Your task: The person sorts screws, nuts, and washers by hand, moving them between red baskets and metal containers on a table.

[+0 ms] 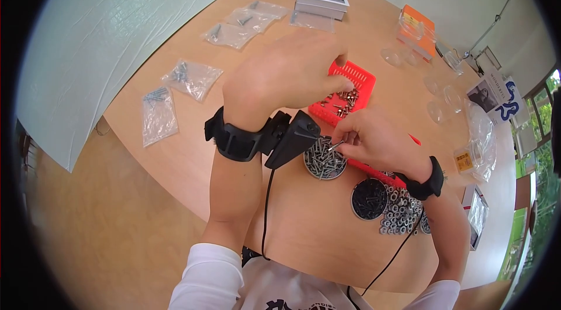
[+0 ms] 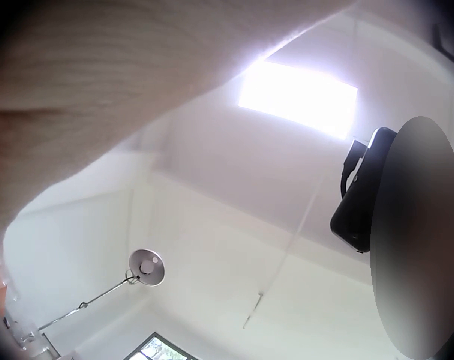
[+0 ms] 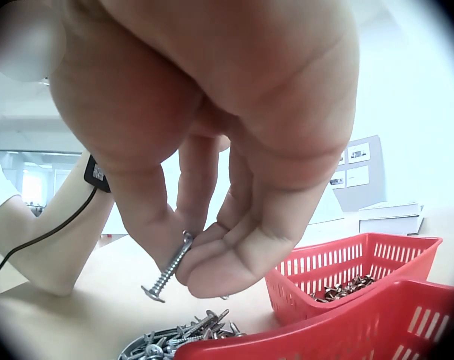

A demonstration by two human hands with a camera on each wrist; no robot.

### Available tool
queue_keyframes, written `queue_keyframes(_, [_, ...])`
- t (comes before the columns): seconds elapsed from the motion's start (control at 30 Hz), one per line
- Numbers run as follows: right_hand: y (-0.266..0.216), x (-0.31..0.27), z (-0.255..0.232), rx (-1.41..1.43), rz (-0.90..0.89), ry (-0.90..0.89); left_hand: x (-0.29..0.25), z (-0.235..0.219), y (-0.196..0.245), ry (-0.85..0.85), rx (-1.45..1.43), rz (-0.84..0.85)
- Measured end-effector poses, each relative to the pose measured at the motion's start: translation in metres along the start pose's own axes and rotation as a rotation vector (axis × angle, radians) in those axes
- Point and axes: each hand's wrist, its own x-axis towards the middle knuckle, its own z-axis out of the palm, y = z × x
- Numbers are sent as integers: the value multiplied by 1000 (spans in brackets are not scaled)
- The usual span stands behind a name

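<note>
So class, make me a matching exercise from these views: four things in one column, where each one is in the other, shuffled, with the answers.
1. screw
2. left hand
3. round dish of screws
4. small plastic bags

A. reaching into the red basket
B. lying on the table's left part
C. pinched in the right hand
D. below the right hand

Pairs: 1-C, 2-A, 3-D, 4-B

1. The screw point(image 3: 169, 266) pinched in the right hand point(image 1: 374, 140) is bright, shiny metal with a threaded shank.
2. The red basket point(image 1: 357, 79) is perforated, slightly glossy plastic.
3. The table point(image 1: 292, 216) looks like smooth, matt light wood.
4. The bags point(image 1: 175, 91) are clear, crinkled plastic film.
5. The nuts point(image 1: 400, 210) are dull silver metal.
</note>
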Motion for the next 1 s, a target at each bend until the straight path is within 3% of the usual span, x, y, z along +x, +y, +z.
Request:
queue_keyframes(0.2, [0, 17, 15, -83, 16, -120, -2, -4, 2, 11, 23, 28])
queue_keyframes(0.37, [-2, 15, 14, -96, 26, -96, -4, -1, -2, 60, 77, 5])
queue_keyframes(0.47, [-13, 20, 4, 33, 160, -118, -6, 0, -3, 91, 93, -16])
queue_keyframes(0.57, [-16, 21, 4, 2, 176, -139, -6, 1, -5, 102, 94, -7])
queue_keyframes(0.77, [2, 22, 23, -49, 2, -68, -8, -3, -1, 103, 87, -23])
queue_keyframes(1.0, [-11, 22, 8, -22, 113, -93, -11, -4, -1, 139, 77, -5])
